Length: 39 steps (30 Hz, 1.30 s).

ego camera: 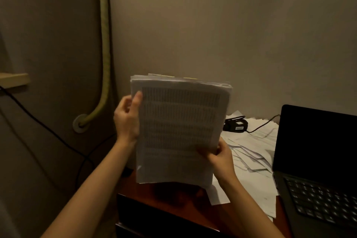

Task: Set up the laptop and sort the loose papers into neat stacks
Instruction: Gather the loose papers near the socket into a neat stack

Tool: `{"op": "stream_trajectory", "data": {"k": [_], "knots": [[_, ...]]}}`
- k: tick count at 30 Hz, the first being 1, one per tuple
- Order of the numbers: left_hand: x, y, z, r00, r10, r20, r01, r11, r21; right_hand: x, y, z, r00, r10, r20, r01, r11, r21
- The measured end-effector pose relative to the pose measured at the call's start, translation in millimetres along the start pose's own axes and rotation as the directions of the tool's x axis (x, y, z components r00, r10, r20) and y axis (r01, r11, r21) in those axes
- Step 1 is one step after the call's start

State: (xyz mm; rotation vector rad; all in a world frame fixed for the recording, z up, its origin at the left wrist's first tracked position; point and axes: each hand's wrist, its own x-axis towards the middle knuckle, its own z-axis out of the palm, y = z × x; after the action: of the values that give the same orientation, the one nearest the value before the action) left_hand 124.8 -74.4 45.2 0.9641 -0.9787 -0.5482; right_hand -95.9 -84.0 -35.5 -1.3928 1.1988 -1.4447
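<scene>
Far out at nine o'clock a pale wooden ledge (14, 79) juts from the wall, and a black cable (48, 131) sags down beneath it towards the floor. Just right of that, a green hose (105, 44) drops down the wall and curls into a round wall fitting (80, 123). Moving in, the left hand (127, 120) is up at about nine o'clock of the paper stack (179, 131), fingers curled behind the left edge and thumb pressed on the front sheet, gripping it. The stack stands nearly upright in the air above the dark wooden desk (164, 206), its printed face turned to the camera, dense lines of text too blurred to read, with a few yellow tabs peeking out along the top edge. At around four o'clock of the stack the right hand (220, 156) pinches the lower right edge, thumb on the front, fingers tucked behind. Behind that hand, loose papers (251, 150) lie scattered in an untidy heap across the desk, some sliding under others. At the back of the heap, near one o'clock, sits a small black device (234, 124) with a cord (262, 124) trailing off to the right. Far right, at three to five o'clock, the laptop (316, 170) stands open on the desk, screen dark, keyboard showing, its left edge resting over the papers
</scene>
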Motion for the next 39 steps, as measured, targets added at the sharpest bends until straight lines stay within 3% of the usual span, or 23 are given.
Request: {"op": "stream_trajectory", "data": {"k": [5, 12, 17, 19, 21, 24, 27, 30, 32, 33, 35, 36, 38, 39], "knots": [[28.2, 43.4, 24.0, 0.999, 0.011, -0.034, -0.008, 0.997, 0.080, 6.9, -20.5, 5.1, 0.996, -0.084, -0.010, 0.084, 0.995, -0.061], [29.9, 42.9, 26.8, 0.998, -0.058, -0.040, 0.061, 0.996, 0.058, 6.1, -16.5, 0.1, 0.992, -0.111, 0.057, 0.118, 0.980, -0.158], [25.3, 45.8, 6.6, 0.972, 0.039, 0.232, -0.040, 0.999, -0.001, 4.1, -21.9, 0.1, 0.990, -0.142, -0.024, 0.140, 0.988, -0.067], [17.4, 28.8, -5.4, 0.951, -0.054, 0.306, 0.032, 0.997, 0.076, 3.8, -25.3, 0.1, 0.992, -0.124, 0.000, 0.124, 0.992, 0.007], [-1.2, 9.3, -11.1, 0.905, -0.291, 0.311, 0.228, 0.948, 0.223, 2.9, -25.7, 2.4, 0.997, -0.078, 0.007, 0.077, 0.995, 0.064], [-25.2, -21.6, -25.3, 0.752, -0.535, 0.386, 0.436, 0.842, 0.317, 2.2, -19.9, 9.0, 0.998, 0.057, -0.013, -0.056, 0.995, 0.085], [-37.9, -39.3, -45.9, 0.633, -0.624, 0.458, 0.488, 0.781, 0.389, -1.3, -8.9, 11.0, 0.981, 0.189, 0.044, -0.190, 0.981, 0.028], [-40.4, -60.4, -60.8, 0.596, -0.680, 0.427, 0.538, 0.733, 0.416, -7.4, 0.8, 4.3, 0.938, 0.268, 0.219, -0.245, 0.961, -0.129], [-42.1, -73.5, -69.7, 0.554, -0.750, 0.362, 0.595, 0.660, 0.458, -12.0, 6.9, -7.5, 0.920, 0.295, 0.260, -0.194, 0.916, -0.352], [-43.2, -79.6, -74.1, 0.534, -0.776, 0.335, 0.608, 0.628, 0.486, -12.8, 12.4, -17.6, 0.934, 0.252, 0.254, -0.087, 0.849, -0.520], [-45.4, -89.0, -80.8, 0.512, -0.807, 0.294, 0.610, 0.583, 0.538, -13.6, 20.4, -40.4, 0.911, 0.203, 0.359, 0.190, 0.565, -0.803], [-45.8, -92.6, -83.1, 0.509, -0.817, 0.272, 0.608, 0.565, 0.559, -13.9, 22.8, -51.6, 0.851, 0.261, 0.455, 0.306, 0.459, -0.834], [-43.8, -96.3, -85.1, 0.498, -0.833, 0.239, 0.620, 0.535, 0.574, -15.8, 19.8, -66.8, 0.717, 0.433, 0.546, 0.376, 0.420, -0.826], [-42.3, -96.9, -85.2, 0.487, -0.841, 0.235, 0.626, 0.524, 0.577, -15.9, 18.0, -70.6, 0.686, 0.467, 0.558, 0.394, 0.406, -0.824]]}}
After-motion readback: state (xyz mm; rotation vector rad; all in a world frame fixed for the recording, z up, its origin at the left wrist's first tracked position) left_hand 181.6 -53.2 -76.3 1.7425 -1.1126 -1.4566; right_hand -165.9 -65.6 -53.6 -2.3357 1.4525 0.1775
